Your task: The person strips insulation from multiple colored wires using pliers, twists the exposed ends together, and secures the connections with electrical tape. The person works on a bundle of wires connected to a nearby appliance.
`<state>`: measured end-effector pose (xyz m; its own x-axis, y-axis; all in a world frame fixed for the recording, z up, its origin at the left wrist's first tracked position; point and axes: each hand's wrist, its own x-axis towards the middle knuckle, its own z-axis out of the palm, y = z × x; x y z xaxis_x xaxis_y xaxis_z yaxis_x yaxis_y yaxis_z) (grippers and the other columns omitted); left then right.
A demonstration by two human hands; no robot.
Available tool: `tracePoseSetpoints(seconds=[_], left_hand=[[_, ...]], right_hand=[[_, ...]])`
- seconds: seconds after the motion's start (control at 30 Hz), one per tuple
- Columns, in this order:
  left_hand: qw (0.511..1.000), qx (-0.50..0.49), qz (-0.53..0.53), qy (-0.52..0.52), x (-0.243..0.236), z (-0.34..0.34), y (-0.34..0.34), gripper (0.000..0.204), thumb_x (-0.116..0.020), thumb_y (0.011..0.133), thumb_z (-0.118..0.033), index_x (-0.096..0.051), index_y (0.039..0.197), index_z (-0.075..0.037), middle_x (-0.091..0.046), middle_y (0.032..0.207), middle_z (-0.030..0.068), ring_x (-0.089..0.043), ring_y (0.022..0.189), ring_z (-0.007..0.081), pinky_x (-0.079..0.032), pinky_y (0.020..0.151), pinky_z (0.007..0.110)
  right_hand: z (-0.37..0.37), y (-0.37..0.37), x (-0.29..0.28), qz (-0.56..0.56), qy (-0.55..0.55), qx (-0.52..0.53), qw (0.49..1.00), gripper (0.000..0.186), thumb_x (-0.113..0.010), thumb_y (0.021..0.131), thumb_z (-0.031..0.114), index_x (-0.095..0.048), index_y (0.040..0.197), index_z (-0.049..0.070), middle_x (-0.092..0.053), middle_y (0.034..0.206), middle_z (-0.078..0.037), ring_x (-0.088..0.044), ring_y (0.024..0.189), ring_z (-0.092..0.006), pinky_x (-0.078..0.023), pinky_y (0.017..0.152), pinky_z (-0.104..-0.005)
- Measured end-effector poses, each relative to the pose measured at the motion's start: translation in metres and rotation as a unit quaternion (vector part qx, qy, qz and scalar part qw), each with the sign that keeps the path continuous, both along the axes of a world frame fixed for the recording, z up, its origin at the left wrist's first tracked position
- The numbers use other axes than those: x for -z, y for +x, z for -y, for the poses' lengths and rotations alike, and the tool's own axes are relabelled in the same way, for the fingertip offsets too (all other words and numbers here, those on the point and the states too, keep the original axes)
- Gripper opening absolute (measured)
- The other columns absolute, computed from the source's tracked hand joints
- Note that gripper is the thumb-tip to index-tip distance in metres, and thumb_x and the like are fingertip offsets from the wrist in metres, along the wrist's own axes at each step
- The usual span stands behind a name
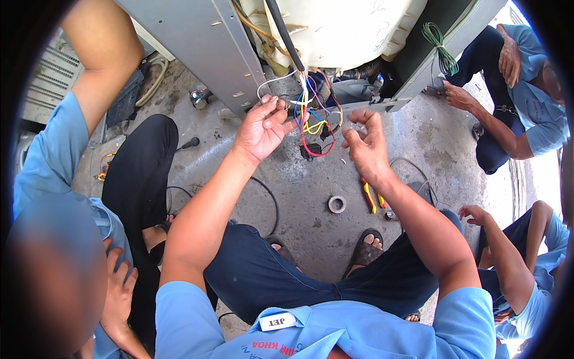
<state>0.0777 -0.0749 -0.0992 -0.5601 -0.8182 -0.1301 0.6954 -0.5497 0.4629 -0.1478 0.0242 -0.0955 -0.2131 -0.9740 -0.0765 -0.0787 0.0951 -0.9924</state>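
Observation:
My left hand (261, 130) is turned palm up beside a bundle of colored wires. Its thumb and fingertips close on a thin white wire (259, 88) that loops out of the bundle, and its little finger reaches against the other strands. Across the bundle, my right hand (369, 148) has its fingers curled toward the thumb; whatever may be between them is too small to name. Red, blue and yellow wires (313, 127) hang between both hands, below a thick black cable (284, 33). A small black box-shaped part (311, 151) rests on the floor under them.
An opened grey metal cabinet (197, 45) with a white plastic tub (338, 33) stands ahead. Red-yellow pliers (368, 196), a grey ring (336, 204) and a power tool (200, 97) lie on concrete. Green wire (439, 49) hangs at right. Co-workers sit close on both sides.

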Motion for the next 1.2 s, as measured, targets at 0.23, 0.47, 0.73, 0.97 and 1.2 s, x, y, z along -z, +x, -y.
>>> tracePoseSetpoints(seconds=[0.23,0.47,0.73,0.97,1.2], left_hand=[[1.0,-0.002,0.01,-0.006,-0.001,-0.001,-0.002,0.011,-0.055,0.097,-0.004,-0.06,0.091,-0.012,-0.064,0.086,0.0011,-0.044,0.051,0.0019,-0.046,0.106,0.054],[1.0,-0.003,0.02,0.009,0.0,-0.001,0.002,0.013,-0.058,0.095,-0.004,-0.06,0.087,-0.014,-0.067,0.084,0.0,-0.046,0.051,0.003,-0.047,0.104,0.056],[1.0,0.01,-0.002,-0.018,0.005,0.002,0.001,0.01,-0.055,0.097,-0.006,-0.062,0.093,-0.012,-0.064,0.089,0.0007,-0.045,0.052,0.0016,-0.049,0.103,0.052],[1.0,0.005,0.003,-0.007,0.006,0.002,0.005,0.01,-0.055,0.097,-0.005,-0.062,0.095,-0.011,-0.064,0.087,0.0011,-0.045,0.052,0.003,-0.047,0.106,0.053],[1.0,-0.003,0.016,-0.024,-0.001,0.001,0.0,0.01,-0.058,0.096,-0.006,-0.06,0.09,-0.015,-0.064,0.083,-0.0008,-0.046,0.052,0.0033,-0.045,0.106,0.057]], right_hand=[[0.044,-0.018,0.005,-0.206,-0.145,-0.102,0.962,0.025,-0.072,0.09,0.022,-0.069,0.105,0.002,-0.056,0.085,-0.001,-0.049,0.071,-0.0114,-0.046,0.062,-0.0291],[0.057,-0.025,0.004,0.251,0.109,-0.049,0.96,0.014,-0.073,0.091,0.026,-0.066,0.087,0.015,-0.056,0.079,0.008,-0.048,0.072,-0.0043,-0.036,0.055,-0.0225],[0.047,-0.019,0.001,0.072,0.026,0.005,0.997,0.019,-0.069,0.093,0.023,-0.068,0.104,0.007,-0.056,0.077,0.004,-0.05,0.068,-0.0075,-0.042,0.057,-0.0249],[0.001,0.026,-0.03,-0.281,-0.246,-0.11,0.921,0.028,-0.073,0.085,0.012,-0.068,0.111,0.006,-0.056,0.081,-0.01,-0.058,0.066,-0.0267,-0.05,0.063,-0.0374],[0.015,0.027,-0.015,-0.254,-0.232,-0.092,0.935,0.016,-0.074,0.083,0.011,-0.07,0.097,0.006,-0.056,0.086,-0.009,-0.062,0.074,-0.0285,-0.051,0.066,-0.0399]])
